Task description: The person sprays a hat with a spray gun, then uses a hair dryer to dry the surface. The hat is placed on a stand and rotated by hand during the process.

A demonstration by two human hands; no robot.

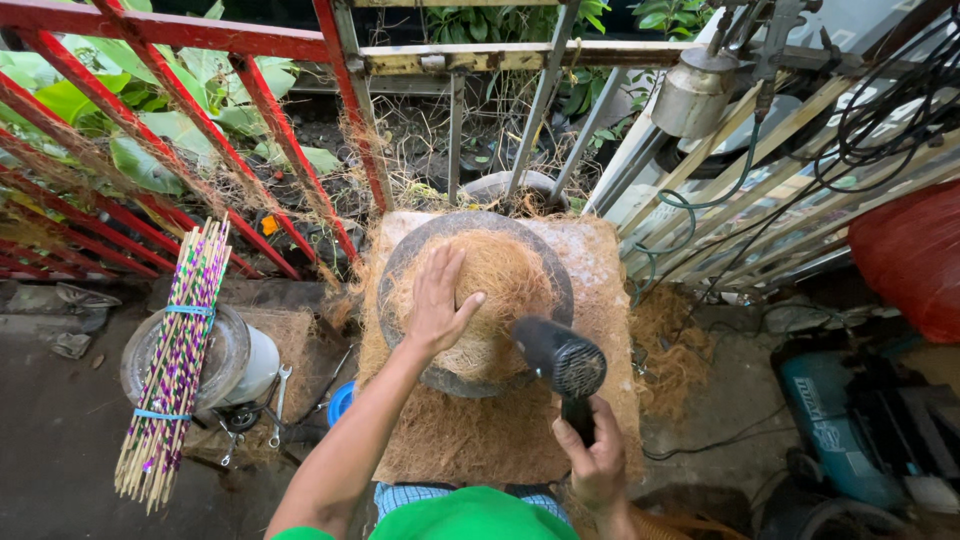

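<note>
My left hand [438, 300] lies flat, fingers spread, on a mound of brown coconut fibre [510, 285] that fills a round dark mould [400, 255]. The mould sits on a square fibre-covered block [590, 260]. My right hand [598, 462] grips the handle of a black heat gun [560, 362], whose barrel points toward the fibre mound just right of my left hand. My arms reach in from the bottom of the view.
A tied bundle of coloured sticks [175, 360] rests on a round tin [240, 365] at left, with wrenches [278, 405] on the ground. Red metal railing [280, 130] stands behind. A metal can [692, 92] and cables hang at upper right; a blue power tool [830, 425] lies at right.
</note>
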